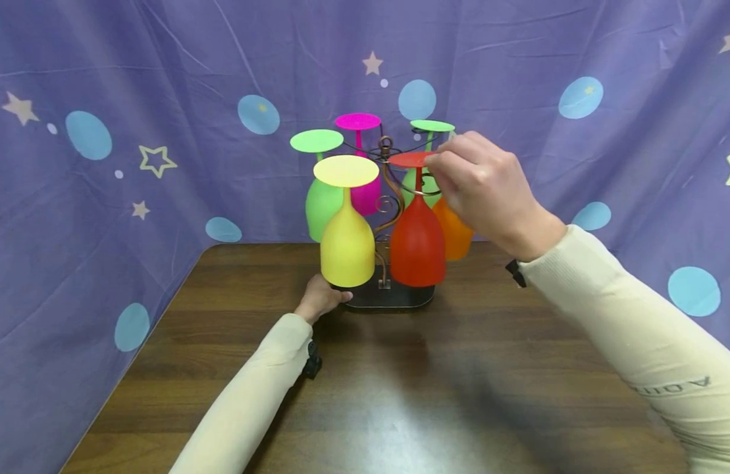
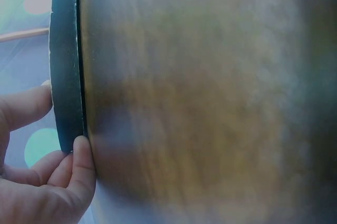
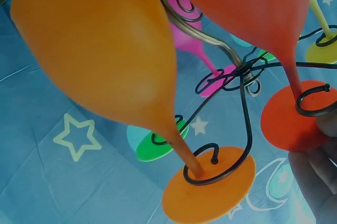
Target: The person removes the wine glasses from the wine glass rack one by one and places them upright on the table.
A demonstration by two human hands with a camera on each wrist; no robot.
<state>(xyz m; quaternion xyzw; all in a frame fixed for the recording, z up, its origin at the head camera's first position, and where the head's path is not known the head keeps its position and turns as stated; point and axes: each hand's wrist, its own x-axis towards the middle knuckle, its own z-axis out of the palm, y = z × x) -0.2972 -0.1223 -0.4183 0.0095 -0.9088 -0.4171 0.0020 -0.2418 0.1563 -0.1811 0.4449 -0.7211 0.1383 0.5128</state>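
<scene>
Left grip (image 1: 322, 296) on base edge (image 1: 391, 301)

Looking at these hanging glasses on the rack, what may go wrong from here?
The red goblet hangs in an open-ended wire loop, so a sideways pull by the right hand, which pinches its foot, might slip it out and drop it. The orange goblet hangs close by and might be knocked. If the left hand loosens its grip on the black base, the rack might shift or tip.
</scene>
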